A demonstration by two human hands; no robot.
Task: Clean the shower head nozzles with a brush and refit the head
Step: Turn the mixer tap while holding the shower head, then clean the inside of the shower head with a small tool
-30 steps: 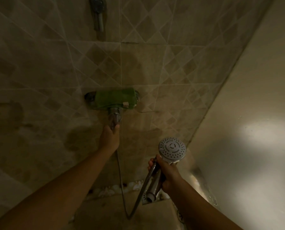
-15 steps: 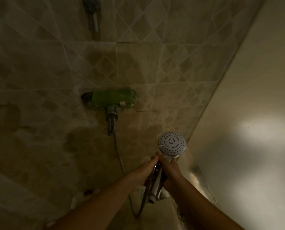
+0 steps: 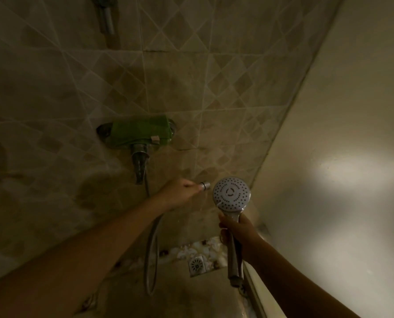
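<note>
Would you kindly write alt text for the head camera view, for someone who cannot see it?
In a dim tiled shower, the right hand grips the shower head by its handle, nozzles facing the camera, while the left hand pinches the metal hose end beside it. A green cloth covers the wall tap; a floor drain lies below.

Shower head (image 3: pixel 231 193) face: pale grey plastic, matt, dotted with dark nozzle holes. Its handle (image 3: pixel 234 260): chrome metal, glossy. Hose end fitting (image 3: pixel 204 185): shiny metal, ringed. Hose (image 3: pixel 154 230): dull metal, looks ribbed. Green cloth (image 3: pixel 138 131): soft, matt, wrinkled. Spout (image 3: pixel 140 166): chrome, dim shine. Wall tiles (image 3: pixel 191 88): stone-look, matt, stained. Side panel (image 3: pixel 352 145): smooth, glossy, glare patch. Floor drain (image 3: pixel 197 265): metal grate.
</note>
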